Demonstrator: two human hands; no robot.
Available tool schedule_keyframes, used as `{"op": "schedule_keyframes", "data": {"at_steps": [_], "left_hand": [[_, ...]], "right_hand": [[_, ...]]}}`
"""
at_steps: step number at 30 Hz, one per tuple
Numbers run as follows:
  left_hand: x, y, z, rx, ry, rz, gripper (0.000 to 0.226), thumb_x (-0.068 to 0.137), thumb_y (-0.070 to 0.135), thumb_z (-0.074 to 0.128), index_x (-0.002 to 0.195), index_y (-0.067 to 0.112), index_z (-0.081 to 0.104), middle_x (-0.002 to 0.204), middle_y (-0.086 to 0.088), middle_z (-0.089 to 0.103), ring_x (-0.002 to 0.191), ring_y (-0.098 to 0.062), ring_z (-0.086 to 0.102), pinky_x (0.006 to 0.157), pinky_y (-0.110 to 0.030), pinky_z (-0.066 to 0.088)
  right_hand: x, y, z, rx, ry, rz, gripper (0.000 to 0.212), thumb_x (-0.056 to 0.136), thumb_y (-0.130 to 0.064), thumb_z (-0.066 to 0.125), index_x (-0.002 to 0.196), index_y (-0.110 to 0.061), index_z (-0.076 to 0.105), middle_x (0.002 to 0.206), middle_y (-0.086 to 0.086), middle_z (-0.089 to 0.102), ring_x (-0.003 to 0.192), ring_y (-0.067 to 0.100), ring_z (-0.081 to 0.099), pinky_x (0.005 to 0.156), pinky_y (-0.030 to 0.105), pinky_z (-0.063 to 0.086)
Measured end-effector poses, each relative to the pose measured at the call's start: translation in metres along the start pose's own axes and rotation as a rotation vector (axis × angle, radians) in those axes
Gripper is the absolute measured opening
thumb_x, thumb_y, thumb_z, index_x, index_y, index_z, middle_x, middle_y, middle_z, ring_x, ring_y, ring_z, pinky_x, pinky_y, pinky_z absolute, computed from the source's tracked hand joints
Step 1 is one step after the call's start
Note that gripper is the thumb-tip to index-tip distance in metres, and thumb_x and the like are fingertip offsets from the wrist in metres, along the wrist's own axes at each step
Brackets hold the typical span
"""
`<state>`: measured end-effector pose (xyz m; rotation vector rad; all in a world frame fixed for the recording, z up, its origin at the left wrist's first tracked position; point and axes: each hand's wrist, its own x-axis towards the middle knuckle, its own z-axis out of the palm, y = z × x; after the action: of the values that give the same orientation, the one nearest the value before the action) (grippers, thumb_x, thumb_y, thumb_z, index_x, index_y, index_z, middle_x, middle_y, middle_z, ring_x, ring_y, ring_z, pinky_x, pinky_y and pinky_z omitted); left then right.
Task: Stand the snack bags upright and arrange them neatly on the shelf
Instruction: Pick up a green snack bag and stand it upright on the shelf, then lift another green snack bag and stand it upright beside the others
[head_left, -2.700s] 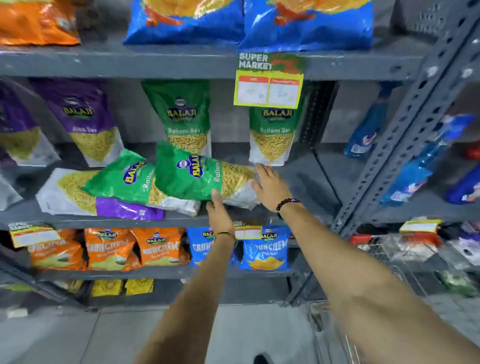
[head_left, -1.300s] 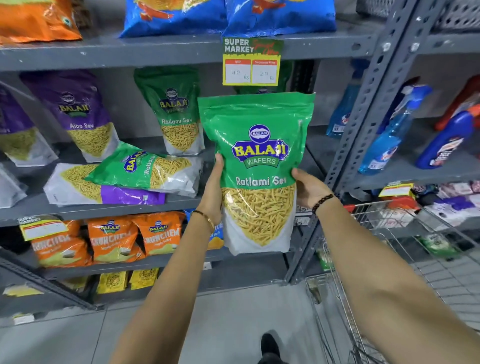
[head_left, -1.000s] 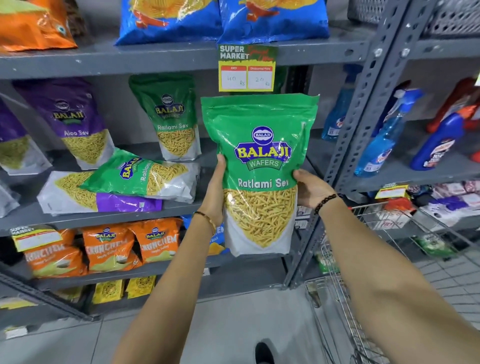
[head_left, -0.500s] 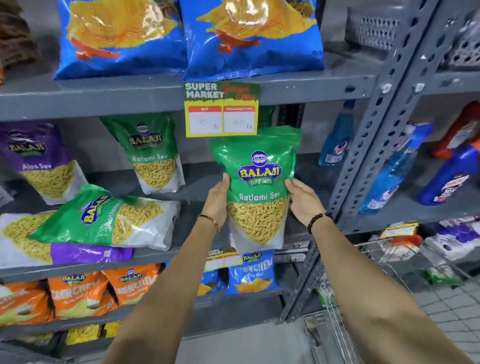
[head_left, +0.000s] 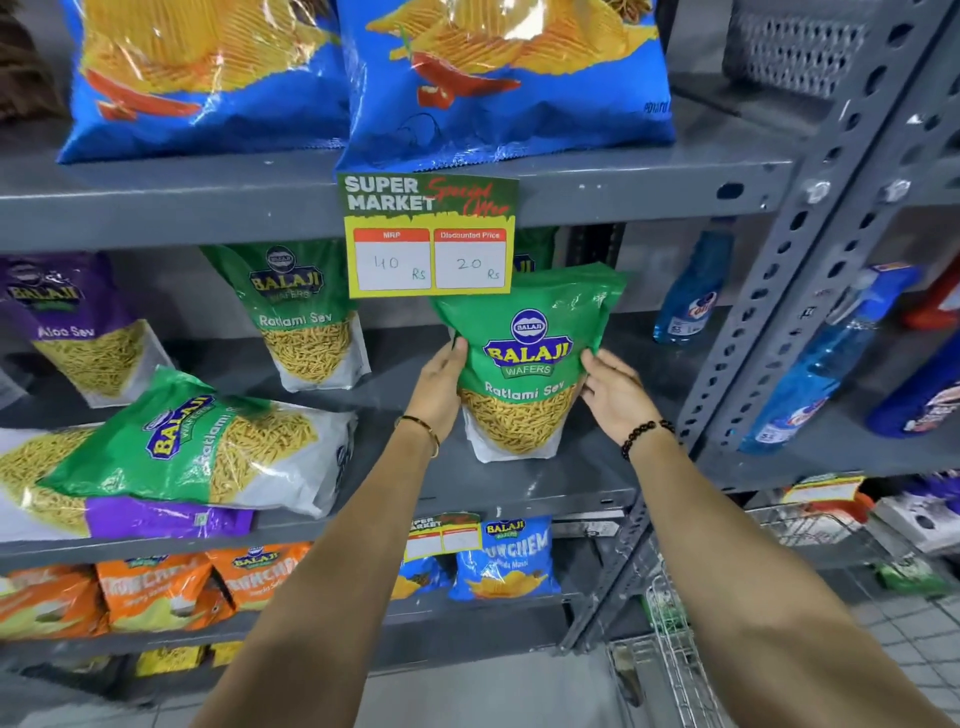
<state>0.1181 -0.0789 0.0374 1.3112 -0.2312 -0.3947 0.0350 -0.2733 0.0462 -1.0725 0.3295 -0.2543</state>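
Note:
A green Ratlami Sev bag (head_left: 524, 364) stands upright on the grey middle shelf (head_left: 519, 488), right of centre. My left hand (head_left: 439, 387) presses its left edge and my right hand (head_left: 613, 395) its right edge. Behind it the top of another green bag (head_left: 532, 254) peeks out. A second upright green bag (head_left: 306, 317) stands further left, and an upright purple Aloo Sev bag (head_left: 78, 327) at the far left. Another green bag (head_left: 197, 447) lies flat on a flat purple bag (head_left: 156, 519).
A yellow price tag (head_left: 428, 236) hangs from the upper shelf just above the held bag. Blue chip bags (head_left: 498, 78) sit on top. A perforated upright post (head_left: 779, 322) bounds the right, with blue spray bottles (head_left: 815, 364) beyond. A wire trolley (head_left: 670, 639) stands below right.
I lifted the green bag off the flat pile, turned it upright, and moved it back onto the shelf under the price tag. The view has come closer to the shelf.

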Motion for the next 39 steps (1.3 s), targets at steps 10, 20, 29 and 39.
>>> {"op": "schedule_keyframes", "data": {"at_steps": [10,20,29,39], "left_hand": [[-0.057,0.011,-0.016,-0.062,0.047,-0.146,0.022,0.096,0.026,0.046,0.116,0.02,0.05,0.132,-0.007,0.053,0.134,-0.023,0.041,0.112,-0.037,0.027],[-0.165,-0.007,-0.101,-0.286,0.18,-0.409,0.063,0.095,0.044,0.041,0.145,0.008,0.026,0.152,-0.011,0.034,0.137,-0.029,0.037,0.106,-0.041,0.036],[-0.19,0.003,-0.186,-0.429,0.465,-0.367,0.067,0.094,0.047,0.041,0.147,0.012,0.02,0.158,-0.016,0.017,0.144,-0.032,0.023,0.115,-0.042,0.028],[-0.128,0.006,-0.199,-0.572,0.761,-0.396,0.069,0.09,0.054,0.042,0.143,0.011,0.032,0.136,-0.006,0.047,0.115,-0.028,0.052,0.103,-0.038,0.039]], "right_hand": [[-0.035,0.017,0.007,-0.035,0.29,0.018,0.041,0.089,-0.012,0.057,0.129,-0.013,0.051,0.129,0.006,0.057,0.121,0.016,0.048,0.109,0.039,0.031],[-0.111,0.092,0.083,-0.104,0.386,0.185,0.037,0.089,-0.012,0.057,0.125,-0.005,0.053,0.138,0.011,0.051,0.128,0.024,0.048,0.103,0.037,0.043],[-0.107,0.125,0.196,-0.567,0.092,0.066,0.035,0.082,-0.017,0.066,0.116,-0.008,0.064,0.127,0.012,0.062,0.119,0.023,0.055,0.096,0.037,0.045],[0.004,0.145,0.279,-0.959,-0.214,-0.011,0.037,0.085,-0.023,0.062,0.116,-0.003,0.063,0.126,0.013,0.062,0.115,0.025,0.058,0.091,0.027,0.046]]}}
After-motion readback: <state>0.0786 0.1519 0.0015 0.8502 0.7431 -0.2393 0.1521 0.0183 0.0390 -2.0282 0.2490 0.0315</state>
